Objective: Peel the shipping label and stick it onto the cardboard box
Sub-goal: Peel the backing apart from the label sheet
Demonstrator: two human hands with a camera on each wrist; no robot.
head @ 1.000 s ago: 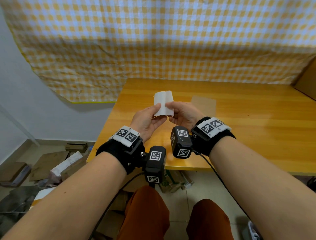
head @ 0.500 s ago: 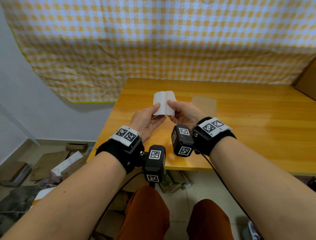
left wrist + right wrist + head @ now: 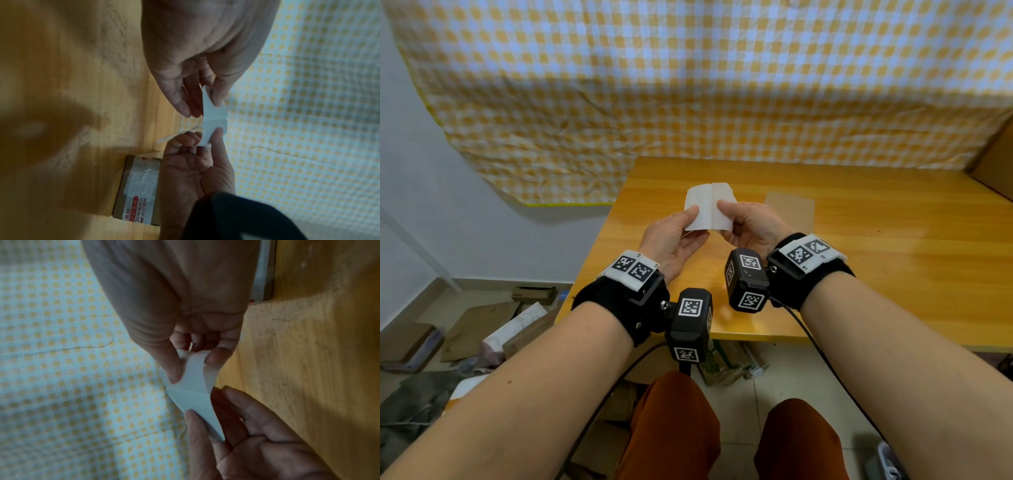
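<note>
Backdrop: yellow-and-white checked cloth (image 3: 688, 85) is hanging behind the wooden table (image 3: 893, 274) you are sitting at.
Shipping label (image 3: 709, 210): you are holding it up above the table's near left part, creased down its middle.
Left hand (image 3: 674, 240): you are pinching the label's left half between thumb and fingers.
Right hand (image 3: 751, 222): you are pinching the right half likewise.
Cardboard box (image 3: 137, 190): it is lying flat on the table beyond your right hand, taped side up.

checked cloth (image 3: 688, 85) hanging behind | wooden table (image 3: 893, 274) | cardboard scraps (image 3: 476, 325) on floor
</note>
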